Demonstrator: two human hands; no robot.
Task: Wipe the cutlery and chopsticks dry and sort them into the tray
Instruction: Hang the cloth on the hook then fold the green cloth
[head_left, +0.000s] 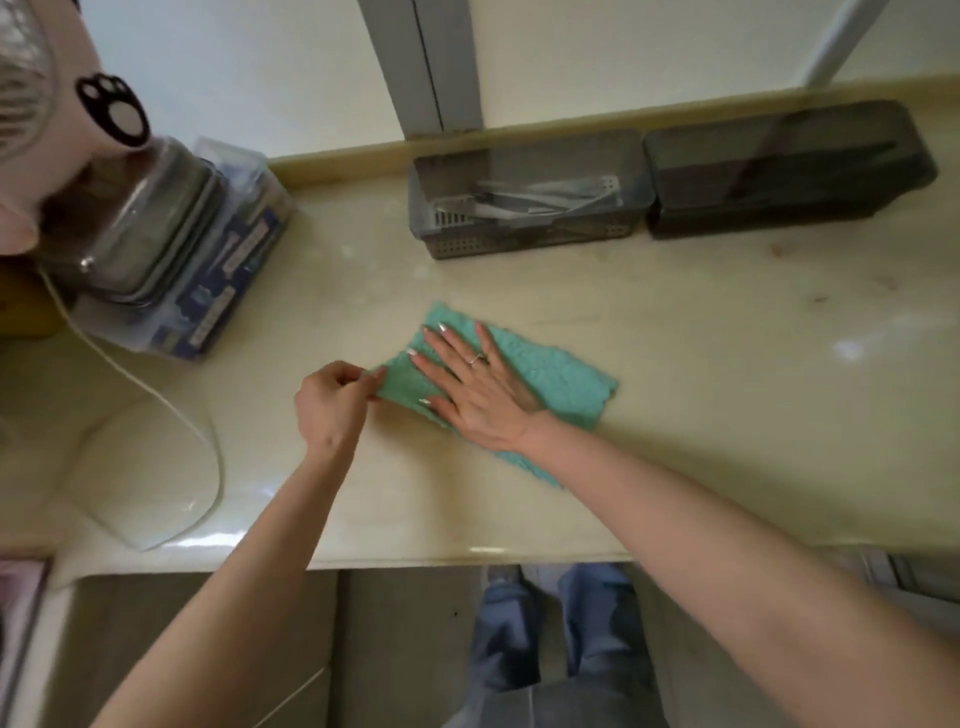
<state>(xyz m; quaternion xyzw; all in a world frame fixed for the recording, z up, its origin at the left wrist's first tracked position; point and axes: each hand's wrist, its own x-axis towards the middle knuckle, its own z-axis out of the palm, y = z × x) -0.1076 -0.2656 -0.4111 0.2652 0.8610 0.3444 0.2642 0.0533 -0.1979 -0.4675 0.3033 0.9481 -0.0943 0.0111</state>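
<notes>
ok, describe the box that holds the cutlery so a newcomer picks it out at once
Start at the cream counter and follow its back edge along the wall. Two dark boxes sit side by side there, behind the green cloth. The cutlery tray is the left one: smoky but see-through, with a perforated lower wall and metal pieces visible inside, while the darker box on its right looks nearly opaque.

Both forearms are bare, with no sleeves in view. The right hand (480, 387) wears a thin ring (476, 359) and has long, pale-tipped nails. Blue jeans (540, 639) cover the legs.
</notes>
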